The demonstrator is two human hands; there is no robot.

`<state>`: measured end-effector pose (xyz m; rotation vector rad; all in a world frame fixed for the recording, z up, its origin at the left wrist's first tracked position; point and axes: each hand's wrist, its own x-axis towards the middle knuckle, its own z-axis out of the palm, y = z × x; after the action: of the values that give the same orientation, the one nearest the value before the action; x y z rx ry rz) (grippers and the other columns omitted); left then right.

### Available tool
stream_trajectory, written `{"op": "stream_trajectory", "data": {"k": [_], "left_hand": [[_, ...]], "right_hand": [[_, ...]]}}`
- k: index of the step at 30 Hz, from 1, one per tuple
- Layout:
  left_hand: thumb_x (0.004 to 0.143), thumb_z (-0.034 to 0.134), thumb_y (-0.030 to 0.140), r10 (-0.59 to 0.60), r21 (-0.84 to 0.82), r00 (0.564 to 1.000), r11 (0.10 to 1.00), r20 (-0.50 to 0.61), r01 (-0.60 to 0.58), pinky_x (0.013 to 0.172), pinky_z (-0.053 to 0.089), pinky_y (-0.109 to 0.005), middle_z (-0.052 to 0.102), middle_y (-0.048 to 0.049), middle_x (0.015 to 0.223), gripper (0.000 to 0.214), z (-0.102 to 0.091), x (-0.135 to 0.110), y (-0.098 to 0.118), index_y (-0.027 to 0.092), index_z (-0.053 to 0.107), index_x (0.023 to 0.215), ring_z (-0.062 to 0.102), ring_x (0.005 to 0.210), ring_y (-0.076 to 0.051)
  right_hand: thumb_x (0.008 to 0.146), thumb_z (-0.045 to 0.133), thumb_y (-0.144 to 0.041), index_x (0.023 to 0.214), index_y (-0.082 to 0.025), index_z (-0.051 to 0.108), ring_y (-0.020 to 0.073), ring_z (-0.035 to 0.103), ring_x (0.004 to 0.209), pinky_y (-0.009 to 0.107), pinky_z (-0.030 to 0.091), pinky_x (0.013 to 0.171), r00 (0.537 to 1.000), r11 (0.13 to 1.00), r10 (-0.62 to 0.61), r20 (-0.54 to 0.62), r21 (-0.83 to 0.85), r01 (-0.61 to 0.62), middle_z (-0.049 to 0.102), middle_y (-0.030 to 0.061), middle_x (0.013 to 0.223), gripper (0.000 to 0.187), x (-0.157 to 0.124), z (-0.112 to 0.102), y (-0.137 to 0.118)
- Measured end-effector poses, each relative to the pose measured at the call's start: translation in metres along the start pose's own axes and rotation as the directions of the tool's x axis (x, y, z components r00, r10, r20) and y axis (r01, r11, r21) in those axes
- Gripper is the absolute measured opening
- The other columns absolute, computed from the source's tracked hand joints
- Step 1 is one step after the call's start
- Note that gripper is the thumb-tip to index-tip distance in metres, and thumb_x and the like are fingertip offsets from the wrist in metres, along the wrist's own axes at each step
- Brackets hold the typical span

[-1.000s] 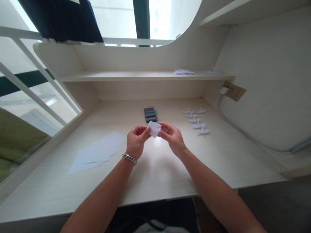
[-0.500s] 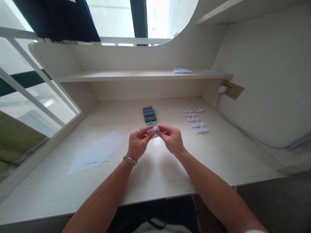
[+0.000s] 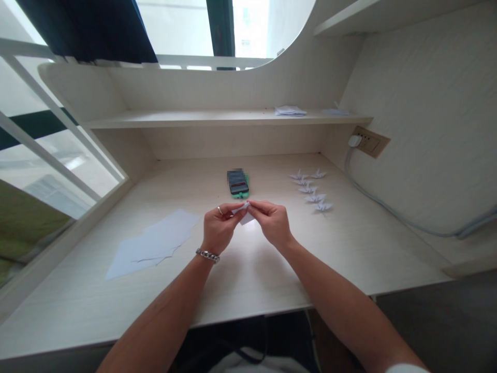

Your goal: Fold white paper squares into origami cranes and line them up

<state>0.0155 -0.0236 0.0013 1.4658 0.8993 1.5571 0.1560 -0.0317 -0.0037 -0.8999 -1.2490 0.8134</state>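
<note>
A small folded piece of white paper (image 3: 247,218) is pinched between both hands above the middle of the desk. My left hand (image 3: 221,226), with a ring and a chain bracelet, grips its left side between thumb and fingers. My right hand (image 3: 272,221) pinches the paper's upper right part, its thumb near the left thumb. Fingers cover much of the folds. Just beyond the hands lies a smartphone (image 3: 238,182) with a green edge. Several white paper cranes (image 3: 315,198) stand in a loose column to the right.
White paper sheets (image 3: 153,241) overlap on the left of the desk (image 3: 248,282). Folded paper (image 3: 289,111) rests on the shelf (image 3: 217,117) at the back. A plugged-in cable (image 3: 384,208) runs along the right wall from a socket (image 3: 371,142).
The fingertips have drawn closer together on the paper, and less of its upper part shows between them. The view has shifted slightly.
</note>
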Motion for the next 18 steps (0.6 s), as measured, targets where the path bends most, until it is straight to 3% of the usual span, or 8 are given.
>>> {"op": "stream_trajectory", "data": {"k": [10, 18], "left_hand": [[0.064, 0.084, 0.027, -0.100, -0.027, 0.995, 0.995, 0.011, 0.100, 0.069, 0.055, -0.027, 0.077, -0.0083, 0.084, 0.024, -0.0013, 0.0012, 0.0028, 0.015, 0.077, 0.084, 0.070, 0.075, -0.018], [0.063, 0.084, 0.029, -0.116, -0.040, 0.993, 0.992, 0.019, 0.117, 0.067, 0.056, -0.028, 0.076, -0.0089, 0.081, 0.026, 0.0000, 0.0009, 0.0023, 0.014, 0.077, 0.082, 0.069, 0.072, -0.018]], "right_hand": [[0.074, 0.074, -0.033, 0.092, -0.019, 0.078, 0.0234, 0.070, 0.084, 0.035, 0.056, 0.078, 0.996, 0.993, 0.083, 0.019, 0.078, -0.084, 0.076, 0.0071, 0.092, 0.024, 0.0013, 0.0014, 0.0028], [0.069, 0.078, -0.035, 0.085, -0.017, 0.077, 0.0216, 0.069, 0.075, 0.033, 0.054, 0.072, 0.988, 0.981, 0.152, 0.007, 0.123, -0.152, 0.076, 0.0069, 0.083, 0.024, 0.0014, 0.0028, 0.0047]]}}
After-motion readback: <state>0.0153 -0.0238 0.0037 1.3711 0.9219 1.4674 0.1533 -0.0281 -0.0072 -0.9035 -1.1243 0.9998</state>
